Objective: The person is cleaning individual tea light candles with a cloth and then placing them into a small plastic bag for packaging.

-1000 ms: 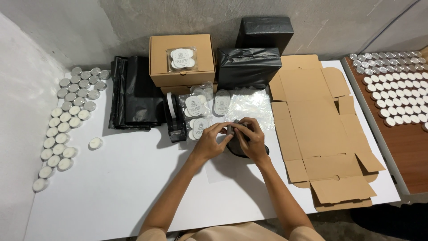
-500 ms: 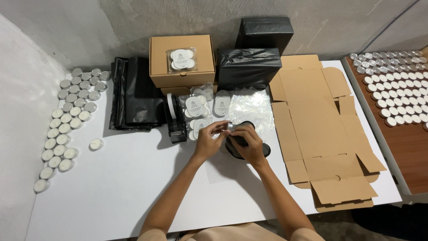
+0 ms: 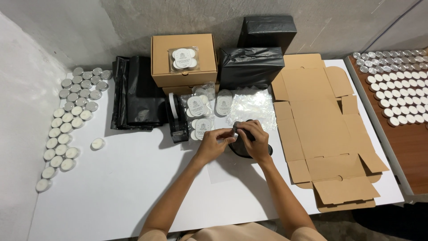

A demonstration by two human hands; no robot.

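Head view: at upper centre a closed brown box point(image 3: 183, 60) carries a clear packet of white candles point(image 3: 183, 58); more packets point(image 3: 199, 117) lie below it on the desk point(image 3: 116, 187); at centre the left hand point(image 3: 215, 145) and right hand point(image 3: 254, 140) meet, pinching a small tealight point(image 3: 235, 130) above a black object point(image 3: 243, 149); compared with a second ago, the hands sit barely changed.

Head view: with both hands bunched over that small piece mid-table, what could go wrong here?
The left hand and right hand pinch a small piece above a dark round object; it might slip. The tape dispenser and packed candle bags sit close by, so an elbow or wrist could knock them.
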